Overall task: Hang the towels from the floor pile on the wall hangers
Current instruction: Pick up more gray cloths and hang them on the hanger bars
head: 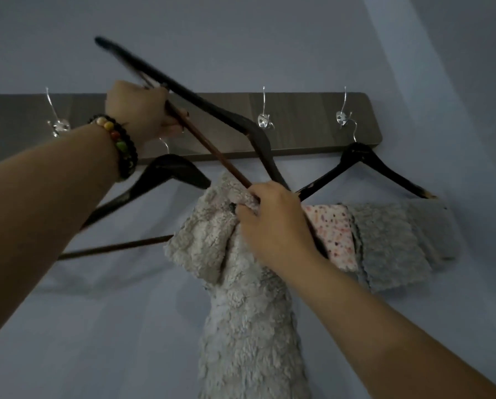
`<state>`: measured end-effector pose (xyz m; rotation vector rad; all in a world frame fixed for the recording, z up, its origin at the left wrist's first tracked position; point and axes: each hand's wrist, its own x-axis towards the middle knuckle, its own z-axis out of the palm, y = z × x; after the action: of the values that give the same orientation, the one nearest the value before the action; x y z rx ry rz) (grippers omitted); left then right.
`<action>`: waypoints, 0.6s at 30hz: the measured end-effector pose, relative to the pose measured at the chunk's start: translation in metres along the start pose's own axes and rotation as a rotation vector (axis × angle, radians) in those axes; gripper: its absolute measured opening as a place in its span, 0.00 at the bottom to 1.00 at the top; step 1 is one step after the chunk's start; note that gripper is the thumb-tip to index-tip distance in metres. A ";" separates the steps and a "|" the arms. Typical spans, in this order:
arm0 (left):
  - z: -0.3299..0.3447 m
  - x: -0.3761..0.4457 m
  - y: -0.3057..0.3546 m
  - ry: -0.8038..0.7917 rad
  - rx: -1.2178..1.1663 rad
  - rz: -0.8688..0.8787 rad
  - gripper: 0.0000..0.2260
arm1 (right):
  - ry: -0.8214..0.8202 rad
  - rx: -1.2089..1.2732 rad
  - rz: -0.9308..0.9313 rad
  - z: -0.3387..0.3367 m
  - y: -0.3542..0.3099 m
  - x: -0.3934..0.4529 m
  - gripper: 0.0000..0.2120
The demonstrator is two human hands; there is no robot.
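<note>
Head view showed your left hand (143, 110) raised at the wooden hook rail (298, 116), its fingers curled round the thin crossbar of a tilted black hanger (200, 105) that was off its hook and slanted down to the right. Behind your forearm, a second black hanger (166, 174) hung from a hook, bare of any towel. Further right, your right hand (272, 223) pinched the top edge of the fluffy beige towel (241, 312) against the low end of that crossbar, most of the cloth hanging straight down the wall. At the far right, a third hanger (359, 165) already carried a spotted pink towel (336, 234) and a grey towel (393, 246).

The risk was that steep slant: once your pinch eased, the towel would likely have slid off the bar's low end and dropped. Too little cloth looked fed over the bar, so the heavy hanging part could have dragged it back. Swinging the hanger round could also have knocked the loaded one beside it.
</note>
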<state>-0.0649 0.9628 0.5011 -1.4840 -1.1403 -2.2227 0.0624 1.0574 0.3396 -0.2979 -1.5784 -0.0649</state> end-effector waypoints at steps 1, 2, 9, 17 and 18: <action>0.000 -0.005 -0.009 -0.001 -0.059 -0.055 0.06 | 0.011 -0.018 -0.005 -0.010 0.005 -0.001 0.05; -0.001 -0.012 -0.021 -0.017 -0.090 -0.101 0.06 | 0.007 -0.036 -0.003 -0.020 0.011 -0.003 0.04; 0.003 -0.070 -0.110 -0.180 -0.125 -0.300 0.07 | -0.188 -0.193 0.062 -0.063 0.084 -0.007 0.04; 0.015 -0.094 -0.174 -0.252 0.399 0.029 0.22 | -0.301 -0.231 0.069 -0.080 0.140 0.004 0.05; 0.012 -0.096 -0.180 -0.269 0.541 0.132 0.24 | -0.302 -0.234 0.071 -0.080 0.144 0.005 0.06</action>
<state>-0.1161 1.0705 0.3355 -1.5769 -1.5174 -1.4883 0.1734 1.1791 0.3263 -0.5676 -1.8611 -0.1555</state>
